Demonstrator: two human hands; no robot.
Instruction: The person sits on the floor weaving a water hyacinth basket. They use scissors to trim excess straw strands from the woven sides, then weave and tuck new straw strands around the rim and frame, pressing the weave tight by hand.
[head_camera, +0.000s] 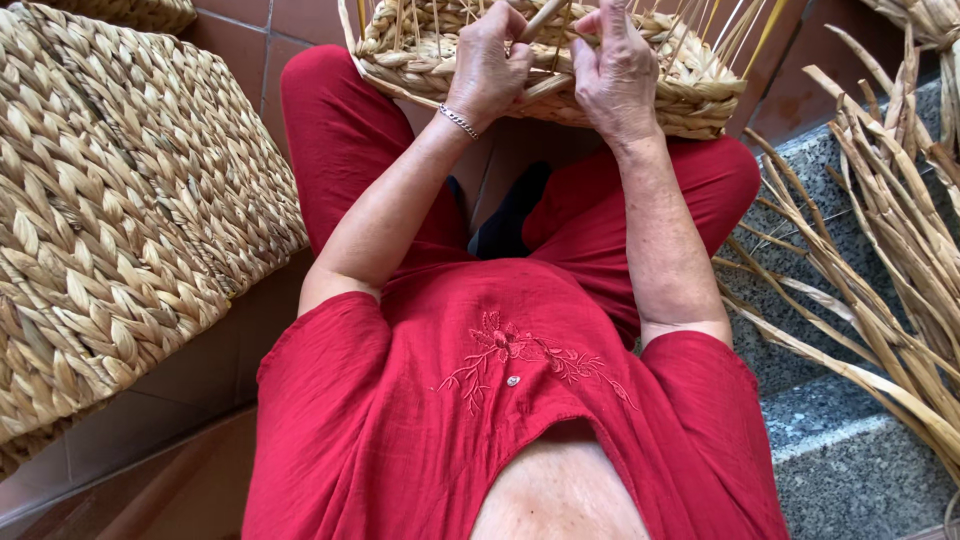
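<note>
A half-woven basket (650, 95) of pale dried straw rests on the knees of a seated person in a red top (480, 400) and red trousers (340, 140), at the top centre of the view, its bare upright stakes (700, 25) fanning past the upper edge. At far left, a large finished woven piece (110, 200) of the same braided straw stands on the brown tiled floor (200, 380), filling that side from top to near bottom. Moving toward the middle, the left hand (490, 65), a thin silver bracelet (459, 121) on its wrist, is curled against the basket's near rim, fingers closed around a flat straw strand (542, 18) that slants up out of its grip. Just beside it, the right hand (615, 70) presses on the same rim, fingers bent over the weave and pinching at the stakes; exactly what it grips is hidden by its own fingers. The two hands sit close together, nearly touching. Below them, between the knees, a dark foot or shoe (505, 225) shows against the tiles. At right, a loose bundle of long dried reeds (880, 220) leans across a speckled grey stone step (850, 460), well apart from the hands.
</note>
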